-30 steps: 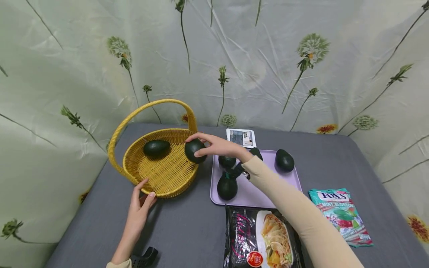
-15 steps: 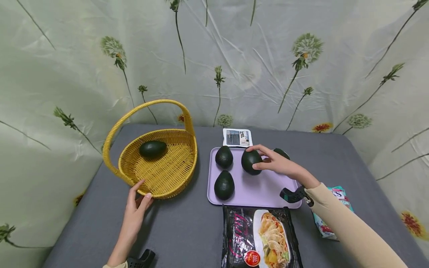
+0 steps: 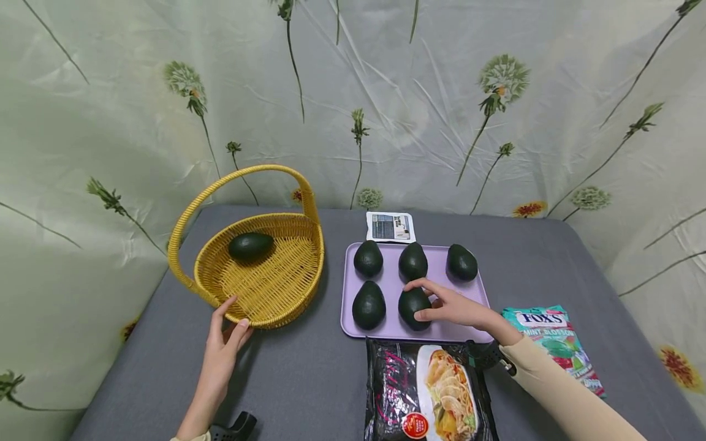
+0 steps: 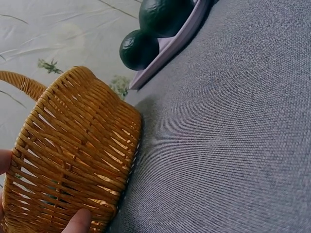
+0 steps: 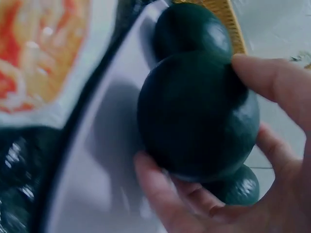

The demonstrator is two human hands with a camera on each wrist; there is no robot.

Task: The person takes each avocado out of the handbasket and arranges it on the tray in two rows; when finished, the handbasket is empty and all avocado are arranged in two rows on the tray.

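My left hand (image 3: 223, 343) grips the near rim of a yellow wicker basket (image 3: 298, 306), fingertips over the edge and thumb on the outer wall. Inside the basket lies one dark green avocado (image 3: 250, 246). With fingers and thumb spread around it, my right hand (image 3: 455, 306) holds another avocado (image 3: 412, 309) at the front middle of a lilac tray (image 3: 458, 331). Beside and behind it on the tray sit several more avocados, among them one at front left (image 3: 369, 306) and one directly behind (image 3: 413, 260). The right wrist view shows the held avocado (image 5: 194, 116) close up.
A black noodle packet (image 3: 394, 386) lies right in front of the tray. To the right is a teal candy bag (image 3: 557, 343), partly under the right forearm. A small white packet (image 3: 390, 226) lies behind the tray. A floral curtain (image 3: 331, 92) backs the grey table (image 3: 309, 380).
My right hand has carried an avocado from over the basket's right side to the front middle of the tray. The left hand stays on the basket rim.
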